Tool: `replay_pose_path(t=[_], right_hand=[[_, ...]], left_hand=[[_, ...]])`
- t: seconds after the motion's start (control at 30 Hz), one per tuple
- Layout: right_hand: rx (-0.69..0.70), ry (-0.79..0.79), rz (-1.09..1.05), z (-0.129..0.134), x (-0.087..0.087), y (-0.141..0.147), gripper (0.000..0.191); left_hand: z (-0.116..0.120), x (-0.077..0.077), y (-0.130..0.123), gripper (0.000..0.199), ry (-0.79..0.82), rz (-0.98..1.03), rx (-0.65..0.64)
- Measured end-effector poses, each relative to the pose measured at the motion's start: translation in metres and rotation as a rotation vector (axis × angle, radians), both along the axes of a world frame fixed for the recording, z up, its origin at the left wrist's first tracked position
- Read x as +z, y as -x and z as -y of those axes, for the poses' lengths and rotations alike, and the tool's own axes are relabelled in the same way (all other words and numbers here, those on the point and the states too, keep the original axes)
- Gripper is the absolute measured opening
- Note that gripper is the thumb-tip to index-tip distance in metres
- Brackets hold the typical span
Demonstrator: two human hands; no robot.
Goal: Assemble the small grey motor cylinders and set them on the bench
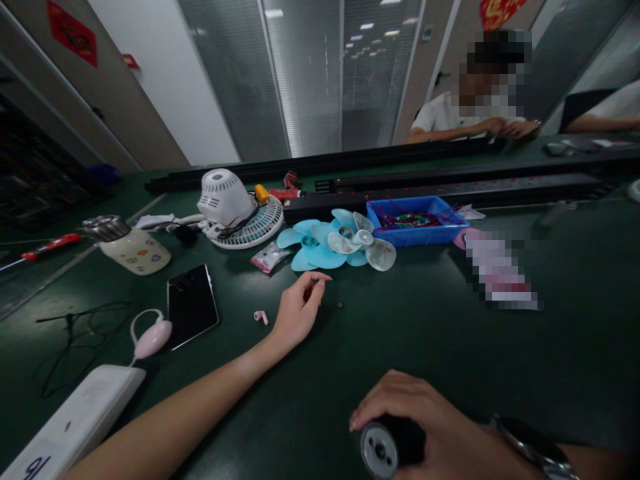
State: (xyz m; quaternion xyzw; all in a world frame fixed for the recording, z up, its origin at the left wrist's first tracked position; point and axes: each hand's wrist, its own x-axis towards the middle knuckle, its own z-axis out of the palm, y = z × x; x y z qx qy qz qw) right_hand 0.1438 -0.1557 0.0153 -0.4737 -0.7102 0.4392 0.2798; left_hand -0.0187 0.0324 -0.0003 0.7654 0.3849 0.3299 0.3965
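My left hand [299,303] is over the middle of the table, its thumb and forefinger brought together in a pinch. Whatever lies between the fingertips, if anything, is too small to make out. A tiny dark ring-like part [341,305] rests on the table just right of these fingers. Beyond them are light-blue fan blades [313,257] and a greyish translucent fan blade [381,255]. Low in the view, my right hand [420,407] wraps around a black cylinder [380,450] whose round metal end face has holes in it. My palm hides the rest of this cylinder.
Behind the blades stand a white fan [223,200] and a blue bin [425,233] of wires. A small plastic bag [270,257], pink earbud [261,317], phone [193,307], bottle [135,250] and white power strip [80,420] lie leftward. A person [475,113] sits across the table.
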Motion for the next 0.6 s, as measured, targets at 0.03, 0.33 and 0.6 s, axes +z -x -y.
replay_pose_path(t=[0.03,0.33,0.6], right_hand=[[-0.001,0.006,0.001,0.0,0.0,0.0,0.045],[-0.001,0.011,-0.002,0.0,0.002,0.001,0.044],[-0.209,0.026,0.035,0.007,0.007,-0.022,0.04]], left_hand=[[0.0,0.0,0.0,0.022,0.002,-0.002,0.0],[-0.001,-0.004,-0.001,0.02,0.011,0.033,-0.011],[-0.002,-0.004,0.0,0.021,0.017,0.022,-0.011]])
